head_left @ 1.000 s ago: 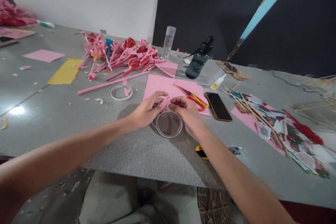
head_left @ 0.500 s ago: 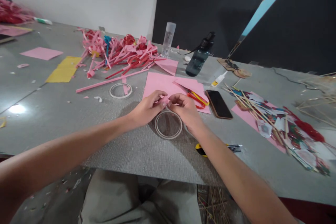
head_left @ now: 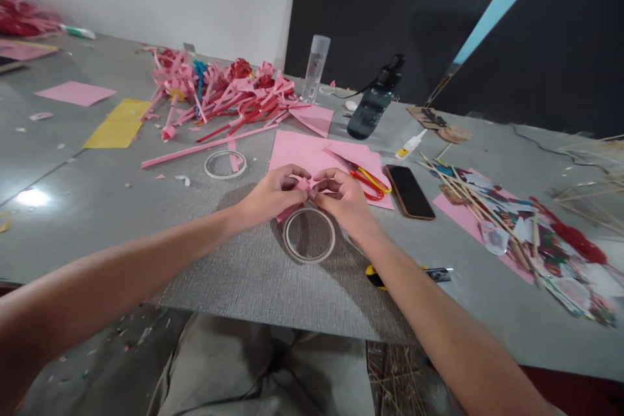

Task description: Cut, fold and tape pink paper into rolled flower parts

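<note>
Between my two hands is a small folded piece of pink paper [head_left: 303, 184]. My left hand [head_left: 273, 194] pinches it from the left, and the fingertips of my right hand [head_left: 340, 196] close on its right side. Part of the piece is hidden behind my fingers. Just below them a roll of tape [head_left: 309, 259] lies flat on the table. Beyond my hands spreads a large pink sheet [head_left: 297, 151], with red-and-yellow scissors [head_left: 371, 183] lying on it. A yellow utility knife [head_left: 374, 277] sits under my right forearm.
Another tape roll [head_left: 225, 177] lies left. Behind it are pink and red paper flowers [head_left: 234, 94]. A phone [head_left: 410, 192], a glue bottle [head_left: 411, 144], a dark bottle [head_left: 369, 110] and a clear bottle [head_left: 316, 71] stand or lie beyond. Sticks and scraps [head_left: 517, 227] cover the right side.
My fingers have shifted slightly around the pink paper, which has turned; more pink now shows below my left hand. The view has tilted a little.
</note>
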Demonstrator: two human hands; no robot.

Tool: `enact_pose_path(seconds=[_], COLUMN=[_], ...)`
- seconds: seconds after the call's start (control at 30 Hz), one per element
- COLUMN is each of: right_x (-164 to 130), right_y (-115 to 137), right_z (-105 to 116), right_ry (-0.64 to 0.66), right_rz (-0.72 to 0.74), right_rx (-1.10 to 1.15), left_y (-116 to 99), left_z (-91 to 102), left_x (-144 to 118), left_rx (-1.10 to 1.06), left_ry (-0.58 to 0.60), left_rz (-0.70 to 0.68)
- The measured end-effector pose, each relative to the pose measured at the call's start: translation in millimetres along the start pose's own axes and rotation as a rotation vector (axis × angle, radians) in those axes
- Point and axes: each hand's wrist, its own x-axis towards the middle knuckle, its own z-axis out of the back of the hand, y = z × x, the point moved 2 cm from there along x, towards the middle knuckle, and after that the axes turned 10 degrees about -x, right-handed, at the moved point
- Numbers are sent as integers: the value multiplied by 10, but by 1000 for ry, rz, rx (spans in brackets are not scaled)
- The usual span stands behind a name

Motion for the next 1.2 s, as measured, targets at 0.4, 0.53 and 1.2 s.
enact_pose_path(seconds=[0.4,0.53,1.2], right_x=[-61,-81,-119], right_y=[30,57,290], right_z=[-38,-34,85], right_ry=[53,124,72], right_rz=[-239,-296,71], right_rx=[192,208,125], left_y=[-4,-18,-238], left_z=[32,52,30], left_x=[-1,1,-68], left_rx=[27,-17,-379], left_ry=[-128,-179,-477], left_rz=[-17,-27,-38])
